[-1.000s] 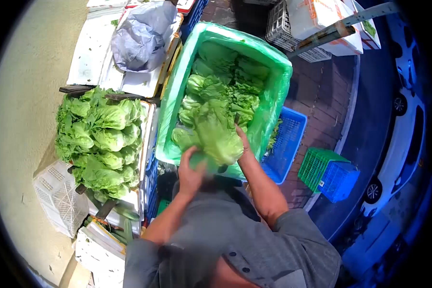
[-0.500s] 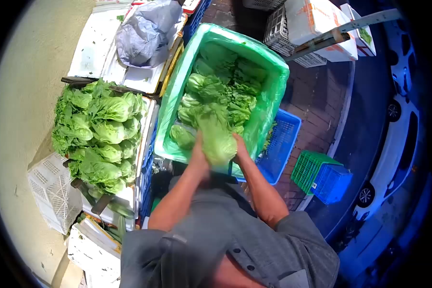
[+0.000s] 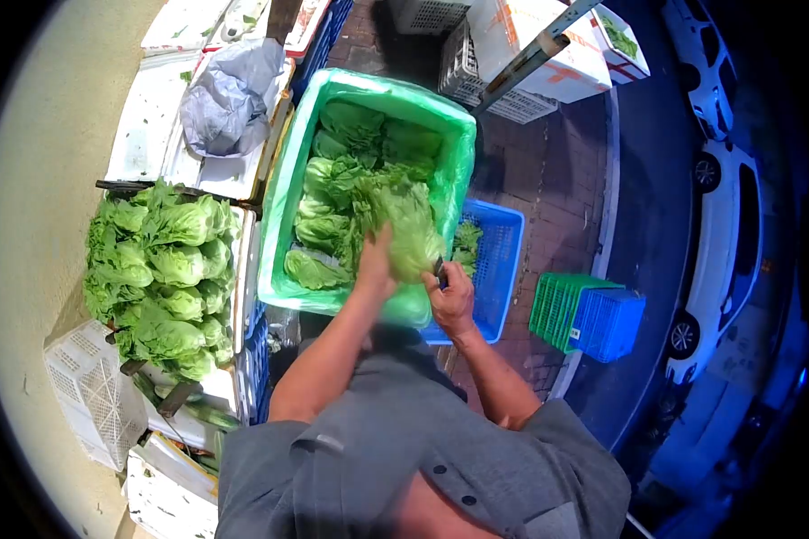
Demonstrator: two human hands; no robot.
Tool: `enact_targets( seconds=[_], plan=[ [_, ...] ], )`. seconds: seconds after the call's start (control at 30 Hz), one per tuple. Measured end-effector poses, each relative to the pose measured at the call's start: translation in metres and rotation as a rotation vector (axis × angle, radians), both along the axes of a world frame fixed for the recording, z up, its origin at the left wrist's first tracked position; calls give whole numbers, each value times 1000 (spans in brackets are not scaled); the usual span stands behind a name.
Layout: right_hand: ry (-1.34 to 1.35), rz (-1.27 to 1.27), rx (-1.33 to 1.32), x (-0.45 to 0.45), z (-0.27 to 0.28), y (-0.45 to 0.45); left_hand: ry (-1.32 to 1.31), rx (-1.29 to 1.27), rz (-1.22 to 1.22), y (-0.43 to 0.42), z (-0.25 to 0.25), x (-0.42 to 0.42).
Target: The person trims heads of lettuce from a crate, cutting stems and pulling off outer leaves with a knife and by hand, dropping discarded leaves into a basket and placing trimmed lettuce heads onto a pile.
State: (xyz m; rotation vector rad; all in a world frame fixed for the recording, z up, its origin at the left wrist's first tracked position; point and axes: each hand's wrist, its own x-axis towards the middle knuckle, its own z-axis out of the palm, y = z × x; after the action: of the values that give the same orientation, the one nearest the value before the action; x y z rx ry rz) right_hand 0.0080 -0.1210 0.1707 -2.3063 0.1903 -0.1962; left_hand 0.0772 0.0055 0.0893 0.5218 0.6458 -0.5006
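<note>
My left hand [image 3: 376, 267] is closed on the side of a head of lettuce [image 3: 406, 229], which is tilted with its base toward my right hand. Against that base, my right hand [image 3: 452, 296] is curled around a small dark tool [image 3: 439, 267] that looks like a knife; most of it is hidden by the fingers. Below the held head, several more lettuces [image 3: 322, 202] lie in a crate lined with green plastic [image 3: 277, 220].
Several lettuces [image 3: 180, 269] are stacked on the left stand. A blue basket [image 3: 503, 269] with leaf scraps sits right of the lined crate. Crumpled grey plastic [image 3: 229, 99] lies at upper left. Green [image 3: 553, 310] and blue crates [image 3: 609, 323] stand near the kerb.
My right hand has shifted from cupping the lettuce to its base, where a small dark tool now shows. The lettuce has tilted, and the view has shifted so the crate appears farther left.
</note>
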Motion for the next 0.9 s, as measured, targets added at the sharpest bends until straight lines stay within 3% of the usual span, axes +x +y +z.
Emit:
enact_targets(
  seconds=[0.1,0.2,0.37,0.43,0.5,0.6,0.63,0.9],
  plan=[
    [27,-47,12,-10,-4,-8,-43,62,-9,-12,13,-8],
    [-56,-47,57,-20,-3,-14,-19,-221,-47,-13,15,-14],
    [-289,-13,12,-31,3,-29,-23,-286,-88,-37,7,-17],
    [-310,-16,-2,-38,4,-40,-162,-275,-147,-46,14,-19],
    [-337,-34,-1,-42,7,-50,-4,-350,-99,-57,30,-22],
    [-351,-57,27,-51,10,-63,-81,-487,-217,-69,-11,-22],
    [-366,-49,25,-51,14,-68,-20,-153,-253,-78,23,-21],
    [-377,-138,-5,-66,9,-106,58,-89,-289,-118,21,-27]
  ],
)
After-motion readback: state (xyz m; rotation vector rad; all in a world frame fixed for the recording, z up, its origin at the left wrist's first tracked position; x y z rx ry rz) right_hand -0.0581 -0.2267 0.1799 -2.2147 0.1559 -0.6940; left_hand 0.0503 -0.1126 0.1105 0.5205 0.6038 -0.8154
